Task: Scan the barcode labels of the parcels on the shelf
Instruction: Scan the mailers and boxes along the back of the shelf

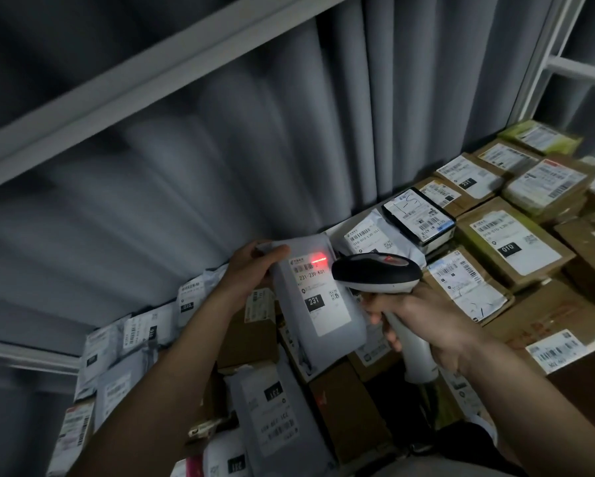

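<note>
The left hand [254, 265] held a flat grey plastic mailer parcel [318, 304] by its upper edge, thumb curled over the front, tilting it up above the parcels packed on the shelf [564, 325]. The white shipping label [318, 297] faced the camera, its long axis running from upper left to lower right along the parcel. The right hand [423, 325] had its grip closed round the pale handle of a black-and-white handheld barcode scanner [378, 271]. The scanner head lay just to the right of the parcel, its nose pointing left at the label's top. A red scan line [318, 259] fell near the label's upper edge, just above the barcode [303, 268], apparently not yet across it. By this judgement, the scan in hand depended on lowering the beam slightly onto the bars. Brown cardboard boxes [509, 242] with labels lay to the right, near the scanner hand.
</note>
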